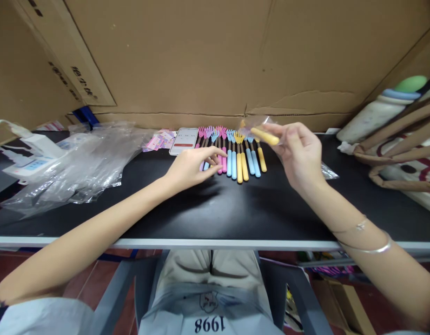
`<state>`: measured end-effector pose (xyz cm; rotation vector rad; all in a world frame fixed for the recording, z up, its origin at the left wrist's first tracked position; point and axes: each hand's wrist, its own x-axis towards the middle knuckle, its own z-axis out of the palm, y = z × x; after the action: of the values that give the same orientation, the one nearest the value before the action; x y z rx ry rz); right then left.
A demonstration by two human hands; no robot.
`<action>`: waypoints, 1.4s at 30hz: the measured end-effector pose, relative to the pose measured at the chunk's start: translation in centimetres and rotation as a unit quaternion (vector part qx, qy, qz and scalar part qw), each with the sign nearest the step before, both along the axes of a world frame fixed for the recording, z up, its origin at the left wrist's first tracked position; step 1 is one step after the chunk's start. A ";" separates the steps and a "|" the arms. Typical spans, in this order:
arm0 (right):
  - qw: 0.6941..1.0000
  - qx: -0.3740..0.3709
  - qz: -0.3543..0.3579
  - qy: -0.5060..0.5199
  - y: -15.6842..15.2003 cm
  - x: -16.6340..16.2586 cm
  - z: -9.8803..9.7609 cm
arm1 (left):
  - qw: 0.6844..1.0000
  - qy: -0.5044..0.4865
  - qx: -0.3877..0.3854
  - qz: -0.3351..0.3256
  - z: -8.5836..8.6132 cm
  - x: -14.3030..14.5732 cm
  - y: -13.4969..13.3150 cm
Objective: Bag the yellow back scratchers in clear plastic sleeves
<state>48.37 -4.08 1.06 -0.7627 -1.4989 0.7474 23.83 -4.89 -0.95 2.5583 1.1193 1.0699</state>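
A row of small rake-shaped tools (235,156) with pink, blue and yellow handles lies on the black table (215,204). My left hand (194,165) reaches over the left end of the row, fingers pinching at a pink and blue handle there. My right hand (298,151) is raised above the right end of the row, fingers closed on a yellow-handled tool (265,136) inside a small clear plastic bag (251,124).
A phone (183,140) lies left of the row, with pink paper slips (159,139) beside it. Crumpled clear plastic bags (78,163) cover the left side. A white device (29,156) sits at far left. Tan bags (399,149) stand at right. Cardboard lines the back.
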 end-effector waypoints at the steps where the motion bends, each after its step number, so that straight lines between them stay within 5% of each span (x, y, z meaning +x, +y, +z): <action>1: 1.000 0.008 0.000 -0.017 0.0 -0.3 -0.4 | 0.999 -0.013 -0.037 -0.015 -0.2 0.4 -0.3; 7: 0.995 0.030 0.031 -0.090 -0.3 -1.7 -2.0 | 0.959 -0.117 -0.217 -0.137 -0.9 2.2 -2.0; 15: 0.989 0.007 0.105 -0.103 -0.9 -2.2 -2.3 | 0.921 -0.223 -0.281 -0.150 -1.8 2.5 -1.8; 29: 0.946 0.181 0.022 -0.269 -1.2 -1.9 -1.5 | 0.982 -0.148 -0.099 -0.054 -1.5 1.9 -0.8; 42: 0.962 0.083 0.089 -0.245 -1.0 -1.8 -1.8 | 0.987 -0.116 -0.089 -0.063 -1.7 1.3 -0.3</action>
<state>46.57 -5.10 -0.79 -0.7218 -2.0722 0.5767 25.13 -5.15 -2.60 2.2651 0.9347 1.1453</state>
